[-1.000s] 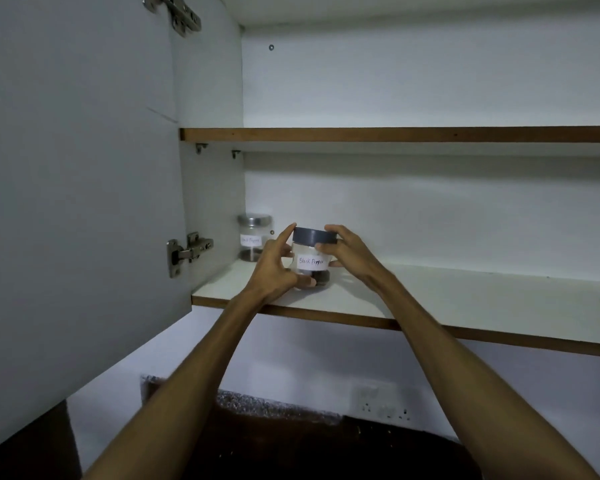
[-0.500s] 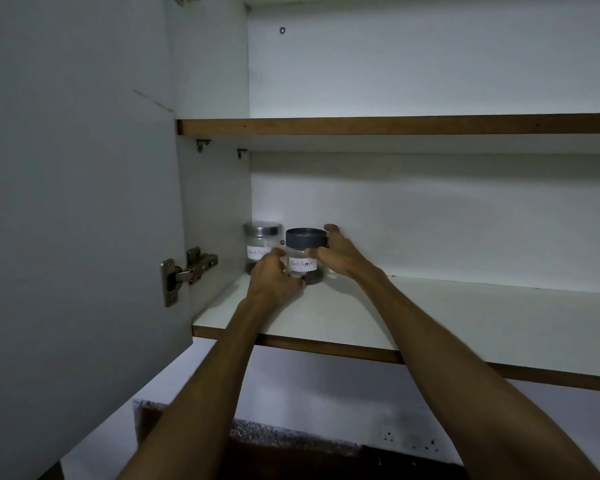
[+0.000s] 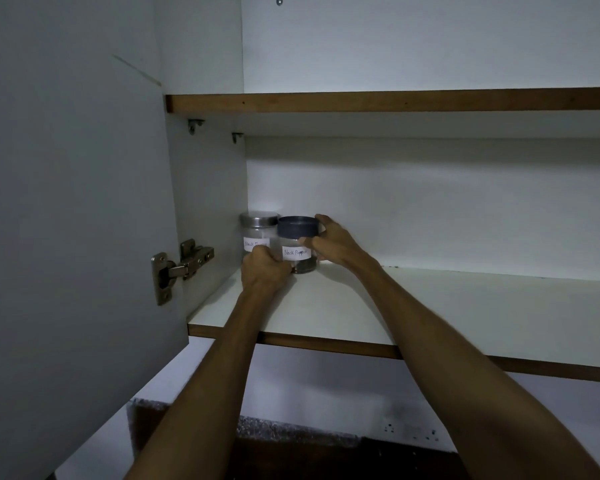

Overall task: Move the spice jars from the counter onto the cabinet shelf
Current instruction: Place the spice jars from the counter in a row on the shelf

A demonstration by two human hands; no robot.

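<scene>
A clear spice jar with a dark grey lid (image 3: 298, 237) and a white "Black Pepper" label stands on the lower cabinet shelf (image 3: 430, 313), deep in its back left corner. Both hands hold it: my left hand (image 3: 263, 270) grips its lower left side, and my right hand (image 3: 329, 242) wraps its right side near the lid. Right beside it on the left stands a second clear jar with a silver metal lid (image 3: 258, 225) and a similar label, partly hidden by my left hand. The two jars look close enough to touch.
The open cabinet door (image 3: 70, 220) hangs at the left with its metal hinge (image 3: 181, 265). An upper shelf (image 3: 395, 100) runs above. Below the cabinet lie a dark speckled counter edge (image 3: 291, 431) and a wall socket (image 3: 413, 433).
Both hands have carried the grey-lidded jar from the shelf's front edge back and left, until it stands next to the silver-lidded jar. The camera view has tilted upward.
</scene>
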